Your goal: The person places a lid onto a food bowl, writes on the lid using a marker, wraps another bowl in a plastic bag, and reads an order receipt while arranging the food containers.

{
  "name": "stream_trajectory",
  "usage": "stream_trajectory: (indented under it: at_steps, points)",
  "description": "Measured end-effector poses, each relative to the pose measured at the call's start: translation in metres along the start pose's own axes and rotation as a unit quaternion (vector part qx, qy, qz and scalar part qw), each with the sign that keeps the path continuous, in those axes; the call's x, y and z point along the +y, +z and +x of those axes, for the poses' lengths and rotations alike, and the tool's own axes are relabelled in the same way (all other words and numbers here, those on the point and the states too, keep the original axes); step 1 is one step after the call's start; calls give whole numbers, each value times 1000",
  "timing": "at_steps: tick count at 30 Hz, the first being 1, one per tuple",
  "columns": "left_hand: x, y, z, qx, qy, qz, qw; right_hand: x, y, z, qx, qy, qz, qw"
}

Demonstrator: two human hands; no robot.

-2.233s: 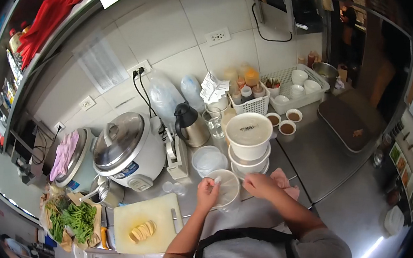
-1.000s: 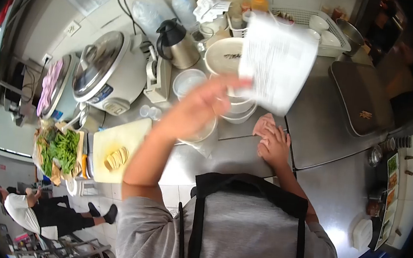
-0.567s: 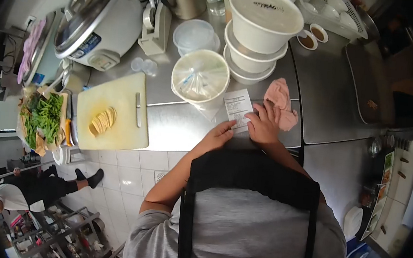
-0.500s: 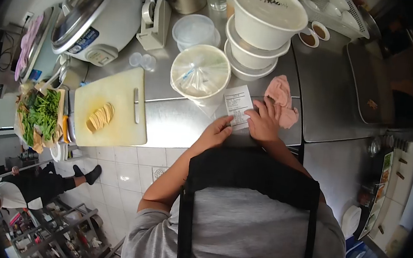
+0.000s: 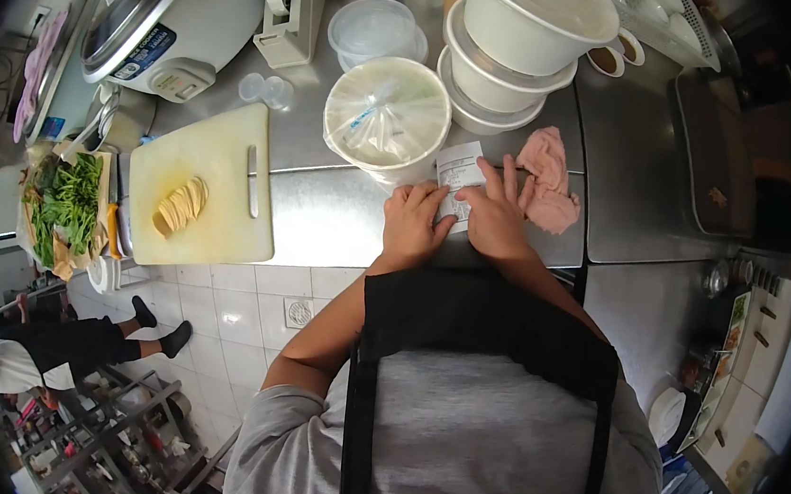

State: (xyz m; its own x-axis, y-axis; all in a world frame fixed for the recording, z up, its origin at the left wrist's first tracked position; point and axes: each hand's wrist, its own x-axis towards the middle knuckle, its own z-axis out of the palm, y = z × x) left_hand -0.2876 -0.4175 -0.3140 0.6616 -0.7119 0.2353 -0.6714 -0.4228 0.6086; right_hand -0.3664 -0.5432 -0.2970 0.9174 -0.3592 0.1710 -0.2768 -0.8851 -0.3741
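A printed paper receipt point(image 5: 461, 166) lies near the counter's front edge, partly covered by my fingers. My left hand point(image 5: 411, 227) is closed on its left edge, the thumb and forefinger over the paper. My right hand point(image 5: 497, 221) is over the right side, with fingers spread and the thumb resting on the print. Just beyond my left hand stands a round white tub point(image 5: 384, 122) in a clear plastic bag. A crumpled pink cloth point(image 5: 550, 181) is beside my right fingers.
Stacked white lidded bowls point(image 5: 531, 22) stand behind the receipt. To the left are a cutting board point(image 5: 225, 135) with a sliced pale food point(image 5: 180, 206), a rice cooker point(image 5: 188, 27), a tape dispenser point(image 5: 288, 22) and green vegetables point(image 5: 71, 206). Another person point(image 5: 48, 347) stands at lower left.
My left hand has moved forward and left, its fingers now over the receipt's left edge. My right fingers have shifted slightly left across the paper. The view has moved a little.
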Motion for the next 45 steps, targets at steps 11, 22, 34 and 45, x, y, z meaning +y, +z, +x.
stream_trajectory:
  at_steps: [11,22,34,45]
  points:
    - [0,1,0,-5,-1,10,1000,24,-19,-1,-5,43,-40,998]
    - [-1,2,-1,-9,3,10,1000,16,-8,-1,-40,34,-1,999]
    - [0,-3,0,-11,20,0,1000,22,-3,-2,-22,14,3,1000]
    - [0,-2,1,5,24,-5,1000,24,2,-2,22,4,0,1000]
